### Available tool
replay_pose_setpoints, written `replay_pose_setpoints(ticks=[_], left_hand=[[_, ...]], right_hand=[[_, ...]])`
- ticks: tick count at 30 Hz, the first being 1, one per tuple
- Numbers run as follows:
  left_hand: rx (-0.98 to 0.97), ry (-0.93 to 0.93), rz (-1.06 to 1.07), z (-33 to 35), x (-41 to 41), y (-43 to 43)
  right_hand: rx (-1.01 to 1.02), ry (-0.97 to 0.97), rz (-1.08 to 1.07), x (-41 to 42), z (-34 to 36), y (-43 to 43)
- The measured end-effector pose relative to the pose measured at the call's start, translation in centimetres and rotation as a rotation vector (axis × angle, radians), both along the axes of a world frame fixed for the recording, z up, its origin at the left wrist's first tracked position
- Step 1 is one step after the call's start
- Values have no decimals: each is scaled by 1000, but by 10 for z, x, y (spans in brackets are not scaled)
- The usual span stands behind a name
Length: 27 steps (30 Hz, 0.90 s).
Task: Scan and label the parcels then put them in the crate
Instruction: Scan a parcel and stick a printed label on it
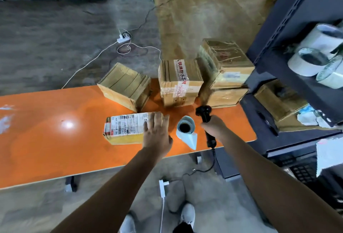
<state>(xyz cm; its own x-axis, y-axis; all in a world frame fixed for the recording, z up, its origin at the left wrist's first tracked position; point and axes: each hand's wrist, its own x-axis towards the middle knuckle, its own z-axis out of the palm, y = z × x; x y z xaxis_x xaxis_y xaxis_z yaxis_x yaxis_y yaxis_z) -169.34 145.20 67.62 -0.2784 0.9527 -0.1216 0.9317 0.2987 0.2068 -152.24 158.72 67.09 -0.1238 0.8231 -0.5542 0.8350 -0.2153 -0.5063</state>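
Cardboard parcel point(126, 124) under flat left hand point(156, 132), scanner point(204, 115) in right hand point(215, 128)

Glossy orange table point(55, 121); matt brown cardboard parcels point(126, 84) with shiny tape; black plastic scanner point(204, 114); rough concrete floor point(46, 38).

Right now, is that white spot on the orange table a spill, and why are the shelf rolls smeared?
Head view: the spot is likely glare on the glossy table, no spill; the rolls at the right edge are blurred, stretched by the wide lens.
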Motion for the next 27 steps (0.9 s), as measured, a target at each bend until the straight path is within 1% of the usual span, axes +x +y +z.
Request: replay_pose_setpoints(ticks=[2, 4, 9, 12, 14, 16, 17, 19, 21, 23, 25, 27], left_hand=[[-11, -12, 13, -4, 4, 4], [-20, -11, 24, -9, 7, 7], [29, -34, 26, -15, 5, 5], [46, -67, 18, -13, 3, 1], [57, -78, 3, -11, 1, -1], [70, -86, -12, -7, -1, -3], [75, -86, -19, -6, -1, -4], [87, -90, -29, -4, -3, -6], [103, -111, -30, -2, -3, -8], [112, -143, -22, -1, -4, -10], [121, -171, -11, 0, -5, -12], [130, -194, -5, 3, -6, -14]], right_hand=[[-4, -30, 38, 1, -11, 6], [-2, -20, 51, 2, -21, 10], [13, 9, 109, 2, -40, 10], [42, -48, 110, 0, -40, 8], [118, -107, 59, -4, -34, 4], [287, -216, 44, -9, -26, -7], [371, -249, 82, -13, -24, -13], [478, -230, 243, -23, -24, -26], [497, -187, 400, -35, -30, -38], [492, -233, 494, -47, -38, -46], [487, -337, 517, -57, -46, -50], [492, -369, 461, -63, -51, -50]])
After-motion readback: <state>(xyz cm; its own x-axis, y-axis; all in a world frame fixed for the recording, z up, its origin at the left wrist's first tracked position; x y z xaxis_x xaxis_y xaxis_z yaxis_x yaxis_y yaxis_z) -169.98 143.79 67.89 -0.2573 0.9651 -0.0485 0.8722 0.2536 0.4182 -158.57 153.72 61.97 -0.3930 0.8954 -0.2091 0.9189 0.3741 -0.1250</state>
